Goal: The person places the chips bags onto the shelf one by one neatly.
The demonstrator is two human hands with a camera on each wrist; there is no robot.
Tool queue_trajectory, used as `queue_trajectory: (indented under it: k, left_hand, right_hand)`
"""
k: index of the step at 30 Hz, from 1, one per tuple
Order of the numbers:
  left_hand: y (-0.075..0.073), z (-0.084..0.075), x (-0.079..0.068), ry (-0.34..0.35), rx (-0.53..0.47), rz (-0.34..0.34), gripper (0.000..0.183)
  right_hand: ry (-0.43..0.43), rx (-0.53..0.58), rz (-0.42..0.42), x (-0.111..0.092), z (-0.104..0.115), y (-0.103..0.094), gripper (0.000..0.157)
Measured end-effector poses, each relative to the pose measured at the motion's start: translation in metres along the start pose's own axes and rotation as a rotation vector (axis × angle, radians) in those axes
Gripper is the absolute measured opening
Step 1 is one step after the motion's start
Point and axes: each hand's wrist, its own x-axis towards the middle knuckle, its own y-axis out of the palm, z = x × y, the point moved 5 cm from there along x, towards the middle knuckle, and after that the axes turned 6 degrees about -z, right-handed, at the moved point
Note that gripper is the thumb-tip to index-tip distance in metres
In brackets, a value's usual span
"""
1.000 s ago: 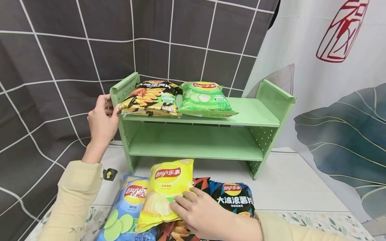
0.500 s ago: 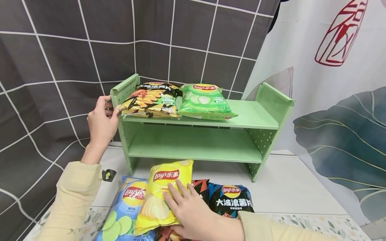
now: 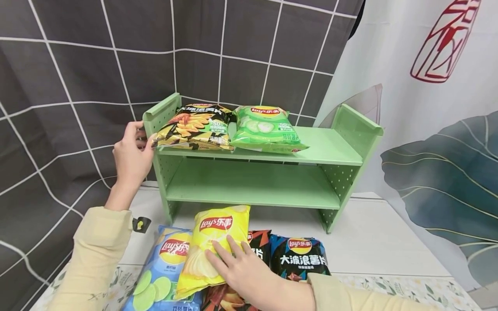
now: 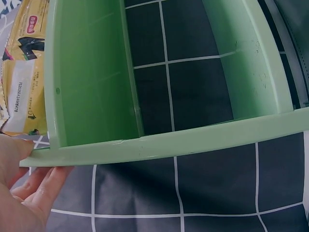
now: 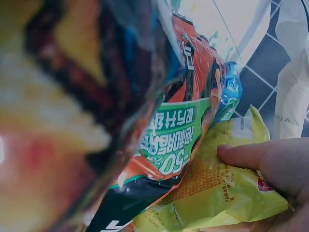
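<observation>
My left hand [image 3: 133, 160] grips the left side panel of a green two-tier shelf [image 3: 253, 181]. In the left wrist view, its thumb and fingers close around the panel's front edge [image 4: 154, 147]. With my right hand [image 3: 253, 274] I hold a yellow bag of potato chips [image 3: 200, 268]. Its fingers spread over the bag's front, while the right wrist view shows the thumb [image 5: 236, 154] pressed on the back. This bag overlaps a blue chip bag [image 3: 163, 276] and a red-and-black chip bag [image 3: 260, 246] below the shelf. A blue-and-black chip bag [image 3: 299, 259] stands at their right.
On the top tier sit a black-and-gold chip bag [image 3: 194, 127] at the left and a green chip bag [image 3: 266, 129] beside it. The shelf stands on a white table [image 3: 381, 233]. Behind it hangs a dark gridded curtain [image 3: 249, 34].
My right hand has shifted left across the front of the yellow chip bag, which stays in nearly the same place. The left hand has kept its hold on the shelf.
</observation>
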Motion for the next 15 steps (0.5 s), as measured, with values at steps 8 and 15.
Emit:
queue_trajectory:
  k: [8,15]
  left_hand:
    - [0.000,0.000,0.000,-0.004,0.002,0.000,0.032]
    - [0.001,0.000,0.000,-0.007,0.003,0.006,0.032]
  right_hand:
    - [0.016,0.043,0.011,-0.001,-0.005,-0.001,0.074]
    - [0.046,0.047,-0.001,0.001,-0.015,-0.007,0.064]
